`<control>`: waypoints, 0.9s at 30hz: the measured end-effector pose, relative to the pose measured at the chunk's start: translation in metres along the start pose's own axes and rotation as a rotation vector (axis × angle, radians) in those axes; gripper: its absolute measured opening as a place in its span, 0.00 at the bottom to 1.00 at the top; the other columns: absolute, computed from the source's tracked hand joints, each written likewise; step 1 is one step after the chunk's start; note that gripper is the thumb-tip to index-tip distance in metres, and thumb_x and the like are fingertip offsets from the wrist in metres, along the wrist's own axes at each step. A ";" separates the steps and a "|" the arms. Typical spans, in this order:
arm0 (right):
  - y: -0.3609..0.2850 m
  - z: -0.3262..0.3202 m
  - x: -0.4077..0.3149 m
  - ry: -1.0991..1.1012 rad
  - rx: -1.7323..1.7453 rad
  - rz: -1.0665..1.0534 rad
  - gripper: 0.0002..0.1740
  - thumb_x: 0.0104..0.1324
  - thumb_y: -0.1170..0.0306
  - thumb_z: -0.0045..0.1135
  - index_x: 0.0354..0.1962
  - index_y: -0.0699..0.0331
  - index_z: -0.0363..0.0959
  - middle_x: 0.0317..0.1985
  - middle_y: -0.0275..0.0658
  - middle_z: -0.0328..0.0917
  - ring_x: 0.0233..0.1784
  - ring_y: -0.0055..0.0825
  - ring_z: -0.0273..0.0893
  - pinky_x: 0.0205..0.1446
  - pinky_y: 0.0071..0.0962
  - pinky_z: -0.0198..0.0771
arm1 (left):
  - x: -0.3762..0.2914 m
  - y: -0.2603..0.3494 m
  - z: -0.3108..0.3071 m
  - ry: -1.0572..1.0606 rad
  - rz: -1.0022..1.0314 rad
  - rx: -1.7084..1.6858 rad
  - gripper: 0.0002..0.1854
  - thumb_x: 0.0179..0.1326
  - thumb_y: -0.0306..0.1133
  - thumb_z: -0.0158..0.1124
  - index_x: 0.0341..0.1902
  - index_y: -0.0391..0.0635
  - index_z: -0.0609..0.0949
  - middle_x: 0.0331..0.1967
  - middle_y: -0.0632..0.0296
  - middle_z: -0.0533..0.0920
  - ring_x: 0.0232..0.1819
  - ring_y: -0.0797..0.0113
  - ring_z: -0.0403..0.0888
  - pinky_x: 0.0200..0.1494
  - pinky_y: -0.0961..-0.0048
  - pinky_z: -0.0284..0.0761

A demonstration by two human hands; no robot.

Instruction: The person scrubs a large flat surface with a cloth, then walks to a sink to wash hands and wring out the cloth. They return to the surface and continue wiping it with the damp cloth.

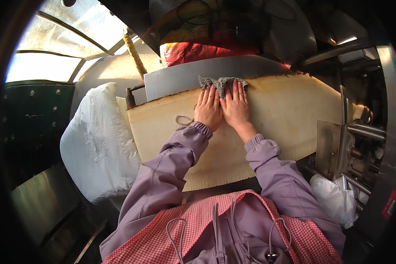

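A crumpled grey cloth [221, 85] lies at the far edge of a pale wooden board [283, 112]. My left hand [208, 110] presses its fingers down on the left part of the cloth. Beside it, thumbs almost meeting, my right hand [235, 107] holds the right part under outstretched fingers. Both palms face the board. A small cord loop [184, 120] shows on the board just left of my left wrist; its other end is hidden by the hand. The board's far edge is rough and darkened.
A stuffed white sack [100, 145] stands against the board's left end. Behind the board rise a grey metal panel [217, 67] and a red plastic package [198, 52]. To the right are metal rollers [366, 130] and a white plastic bag [335, 198].
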State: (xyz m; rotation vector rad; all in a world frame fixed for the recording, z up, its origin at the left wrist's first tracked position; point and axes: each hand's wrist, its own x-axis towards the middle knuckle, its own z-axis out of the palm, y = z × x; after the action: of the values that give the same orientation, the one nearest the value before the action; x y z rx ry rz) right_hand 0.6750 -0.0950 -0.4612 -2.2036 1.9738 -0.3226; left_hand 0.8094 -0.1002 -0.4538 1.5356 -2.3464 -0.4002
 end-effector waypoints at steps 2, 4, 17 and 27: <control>0.012 -0.013 -0.041 -0.097 0.035 0.118 0.32 0.69 0.56 0.41 0.63 0.70 0.57 0.71 0.58 0.44 0.75 0.52 0.41 0.75 0.46 0.40 | -0.030 0.035 -0.002 -0.206 0.024 0.018 0.29 0.64 0.39 0.46 0.64 0.31 0.66 0.68 0.41 0.62 0.71 0.49 0.55 0.73 0.55 0.48; 0.033 -0.034 -0.135 -0.228 -0.018 0.277 0.34 0.69 0.53 0.41 0.63 0.70 0.57 0.70 0.62 0.43 0.75 0.56 0.40 0.75 0.48 0.38 | -0.085 0.085 0.012 -0.333 0.102 -0.114 0.30 0.64 0.41 0.46 0.65 0.33 0.67 0.68 0.42 0.61 0.72 0.48 0.54 0.74 0.55 0.45; 0.212 -0.041 -0.009 0.051 -0.104 0.489 0.37 0.71 0.50 0.35 0.64 0.75 0.55 0.71 0.59 0.45 0.75 0.52 0.42 0.77 0.43 0.37 | 0.111 0.173 0.111 -0.204 0.321 0.029 0.39 0.60 0.47 0.47 0.69 0.33 0.58 0.72 0.46 0.55 0.75 0.53 0.48 0.75 0.60 0.39; 0.290 -0.061 0.046 0.284 -0.163 0.783 0.42 0.69 0.45 0.34 0.62 0.78 0.58 0.67 0.65 0.50 0.74 0.55 0.46 0.76 0.43 0.38 | 0.183 0.233 0.152 -0.145 0.543 0.004 0.35 0.63 0.49 0.45 0.72 0.47 0.58 0.73 0.52 0.55 0.75 0.53 0.45 0.75 0.57 0.38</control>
State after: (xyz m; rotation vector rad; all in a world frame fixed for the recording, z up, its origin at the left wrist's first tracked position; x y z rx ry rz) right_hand 0.3861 -0.1718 -0.4772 -1.3253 2.8968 -0.3736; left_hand 0.4852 -0.1690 -0.4821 0.8324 -2.7410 -0.3777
